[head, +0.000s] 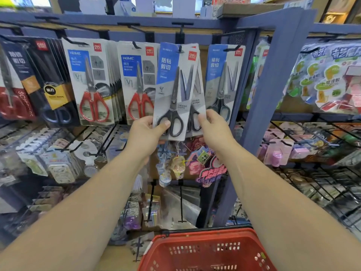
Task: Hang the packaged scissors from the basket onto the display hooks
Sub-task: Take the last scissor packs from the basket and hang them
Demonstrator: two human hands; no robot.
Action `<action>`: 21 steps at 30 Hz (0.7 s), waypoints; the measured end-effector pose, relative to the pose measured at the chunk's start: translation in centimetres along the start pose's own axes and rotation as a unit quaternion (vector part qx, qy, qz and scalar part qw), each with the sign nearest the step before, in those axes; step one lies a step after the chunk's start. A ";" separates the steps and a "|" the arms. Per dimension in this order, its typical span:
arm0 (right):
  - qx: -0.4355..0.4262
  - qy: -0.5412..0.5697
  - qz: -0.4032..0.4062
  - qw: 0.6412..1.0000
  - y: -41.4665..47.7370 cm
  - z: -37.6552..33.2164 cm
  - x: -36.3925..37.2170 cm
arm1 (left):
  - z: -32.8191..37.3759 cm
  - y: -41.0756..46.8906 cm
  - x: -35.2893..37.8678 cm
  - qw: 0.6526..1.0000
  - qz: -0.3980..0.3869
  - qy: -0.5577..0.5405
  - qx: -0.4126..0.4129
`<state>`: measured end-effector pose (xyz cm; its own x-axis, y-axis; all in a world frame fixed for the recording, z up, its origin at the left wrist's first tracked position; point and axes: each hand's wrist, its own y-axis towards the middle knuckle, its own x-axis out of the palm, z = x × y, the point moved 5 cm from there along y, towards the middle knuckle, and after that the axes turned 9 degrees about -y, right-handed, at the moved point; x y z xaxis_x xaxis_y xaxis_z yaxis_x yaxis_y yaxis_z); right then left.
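Observation:
A packaged pair of black-handled scissors [173, 90] with a blue label hangs tilted at the display hook [180, 49], its hole at the hook's tip. My left hand [145, 133] pinches the package's lower left corner, thumb over the handle. My right hand [212, 128] holds the lower edge of the packages [196, 106] behind it on the same hook. The red basket [205, 249] sits low in front of me; its inside is mostly out of view.
Neighbouring hooks carry red-handled scissors [93, 83], dark scissors packs [39, 81] at the left and another blue-label pack [223, 81] at the right. A blue post [267, 90] stands to the right. Keychains and small goods hang below.

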<state>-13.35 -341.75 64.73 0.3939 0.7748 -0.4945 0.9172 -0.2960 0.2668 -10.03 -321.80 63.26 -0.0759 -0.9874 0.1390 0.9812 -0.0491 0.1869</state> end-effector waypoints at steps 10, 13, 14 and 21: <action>0.036 0.011 -0.030 0.999 -1.1 1.7 0.9 | -2.0 -0.4 1.6 0.992 0.073 0.101 0.016; 0.054 0.032 -0.027 0.998 -3.6 3.6 -0.4 | -2.5 -2.0 0.7 0.985 0.068 0.155 0.020; 0.058 0.038 -0.031 0.997 -4.9 4.5 -0.9 | -2.8 -3.0 0.3 0.984 0.063 0.164 0.022; 0.104 -0.115 -0.118 0.981 -18.5 21.0 -3.1 | -9.1 -14.4 -3.4 0.935 0.050 0.350 0.023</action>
<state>-30.25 -350.41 43.99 0.1512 0.6959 -0.7020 0.9675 -0.2500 -0.0394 -22.32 -319.09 51.21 0.1668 -0.8445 -0.5089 0.9674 0.0403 0.2502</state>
